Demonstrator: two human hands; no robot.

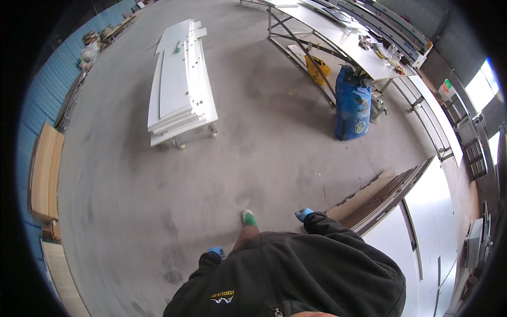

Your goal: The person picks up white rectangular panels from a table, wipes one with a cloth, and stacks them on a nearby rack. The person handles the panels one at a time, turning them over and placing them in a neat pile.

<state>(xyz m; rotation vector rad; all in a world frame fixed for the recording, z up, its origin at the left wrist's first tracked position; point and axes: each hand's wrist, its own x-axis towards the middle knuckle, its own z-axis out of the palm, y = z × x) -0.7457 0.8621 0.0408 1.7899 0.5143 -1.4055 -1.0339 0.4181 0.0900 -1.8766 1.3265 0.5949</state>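
My left hand (215, 251), in a blue glove, hangs low beside my dark jacket (285, 264); its fingers are too small and partly hidden to read. My right hand (303, 214), also blue-gloved, is held out ahead of my sleeve with its fingers curled in, and nothing shows in it. It is nearest to a stack of large panels (391, 193) on the right, apart from it. One foot in a green and pale shoe (249, 217) is stepped forward on the grey floor.
Ahead on the left, long white boards (179, 79) lie piled on a wheeled cart (213, 130). A long worktable (364, 53) stands at the right, with a blue sack (353, 105) and a yellow bag (318, 70) by its legs. Wooden panels (46, 171) lean along the left wall.
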